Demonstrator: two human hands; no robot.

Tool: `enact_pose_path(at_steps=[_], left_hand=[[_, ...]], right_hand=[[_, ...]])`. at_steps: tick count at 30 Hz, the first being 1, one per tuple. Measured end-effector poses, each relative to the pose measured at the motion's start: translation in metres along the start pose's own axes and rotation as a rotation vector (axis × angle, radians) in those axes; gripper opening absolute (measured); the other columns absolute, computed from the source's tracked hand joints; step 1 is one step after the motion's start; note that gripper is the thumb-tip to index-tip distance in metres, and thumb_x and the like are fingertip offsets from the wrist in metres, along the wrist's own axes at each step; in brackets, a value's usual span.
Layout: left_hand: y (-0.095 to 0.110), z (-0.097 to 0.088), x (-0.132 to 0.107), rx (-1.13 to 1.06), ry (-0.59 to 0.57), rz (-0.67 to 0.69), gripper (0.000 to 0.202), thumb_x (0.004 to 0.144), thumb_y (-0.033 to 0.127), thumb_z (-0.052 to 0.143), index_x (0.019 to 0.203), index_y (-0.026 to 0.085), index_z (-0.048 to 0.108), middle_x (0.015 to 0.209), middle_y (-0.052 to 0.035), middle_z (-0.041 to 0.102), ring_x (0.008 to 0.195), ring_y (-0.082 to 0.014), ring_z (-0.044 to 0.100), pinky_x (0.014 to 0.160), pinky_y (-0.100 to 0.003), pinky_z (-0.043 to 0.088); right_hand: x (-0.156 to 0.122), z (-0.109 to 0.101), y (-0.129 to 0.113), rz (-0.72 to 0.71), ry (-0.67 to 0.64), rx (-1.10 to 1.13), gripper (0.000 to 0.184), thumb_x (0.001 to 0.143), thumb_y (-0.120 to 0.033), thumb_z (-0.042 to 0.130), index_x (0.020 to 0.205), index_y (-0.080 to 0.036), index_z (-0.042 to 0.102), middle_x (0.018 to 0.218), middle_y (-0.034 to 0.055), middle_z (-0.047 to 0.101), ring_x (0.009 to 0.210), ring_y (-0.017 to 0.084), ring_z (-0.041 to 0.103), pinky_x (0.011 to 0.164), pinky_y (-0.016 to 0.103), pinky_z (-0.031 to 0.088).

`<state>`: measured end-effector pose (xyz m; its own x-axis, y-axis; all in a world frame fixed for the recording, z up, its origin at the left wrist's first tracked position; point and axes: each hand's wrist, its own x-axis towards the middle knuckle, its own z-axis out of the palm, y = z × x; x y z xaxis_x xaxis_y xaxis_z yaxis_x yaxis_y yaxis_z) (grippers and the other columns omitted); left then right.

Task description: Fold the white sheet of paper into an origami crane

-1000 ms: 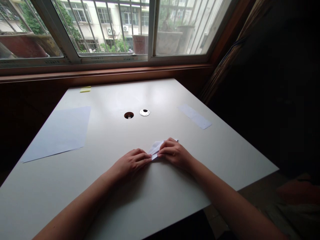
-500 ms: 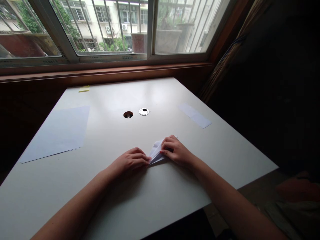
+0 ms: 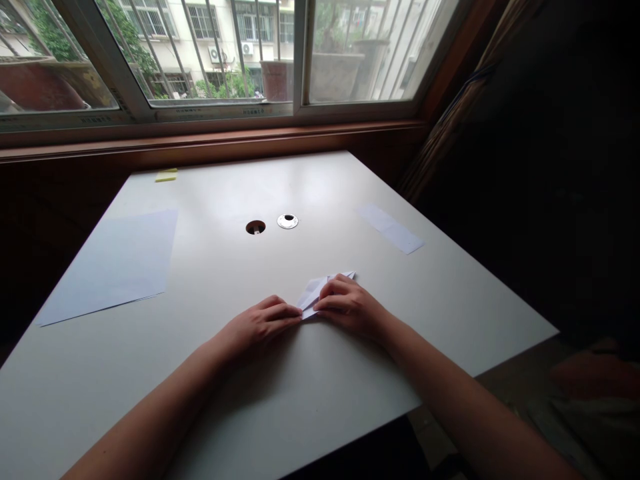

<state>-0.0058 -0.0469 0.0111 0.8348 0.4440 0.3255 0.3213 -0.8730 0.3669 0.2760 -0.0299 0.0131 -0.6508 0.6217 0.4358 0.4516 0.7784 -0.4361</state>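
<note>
A small piece of folded white paper (image 3: 313,291) lies near the middle of the white table (image 3: 215,267). At its left corner, my left hand (image 3: 267,319) is closed, with the fingertips pinching the paper's tip. My right hand (image 3: 350,303) is closed over the paper's right part, its thumb and fingers gripping a folded layer. One pointed end of the paper sticks out beyond the right knuckles. Part of the folds is hidden under the right fingers.
Large white sheets (image 3: 113,263) lie at the table's left. A white paper strip (image 3: 391,229) is at the right. Beyond my hands are a round hole (image 3: 255,227) and a metal cap (image 3: 287,221). A yellow pad (image 3: 166,175) sits at the far left edge, below the window.
My right hand has shifted slightly left along the paper, and its fingers have pressed lower. The paper looks flatter, and more of its right point shows.
</note>
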Motion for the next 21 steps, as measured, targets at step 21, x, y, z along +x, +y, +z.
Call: enact_pose_path(at_steps=[21], left_hand=[[0.008, 0.018, 0.013, -0.148, 0.197, -0.342, 0.01, 0.095, 0.024, 0.057, 0.09, 0.02, 0.064, 0.098, -0.0057, 0.068, 0.091, -0.0191, 0.062, 0.084, -0.035, 0.053]], right_hand=[[0.006, 0.004, -0.006, 0.263, -0.052, 0.119, 0.008, 0.089, -0.026, 0.071, 0.082, -0.022, 0.073, 0.086, 0.004, 0.065, 0.082, 0.019, 0.055, 0.081, 0.037, 0.046]])
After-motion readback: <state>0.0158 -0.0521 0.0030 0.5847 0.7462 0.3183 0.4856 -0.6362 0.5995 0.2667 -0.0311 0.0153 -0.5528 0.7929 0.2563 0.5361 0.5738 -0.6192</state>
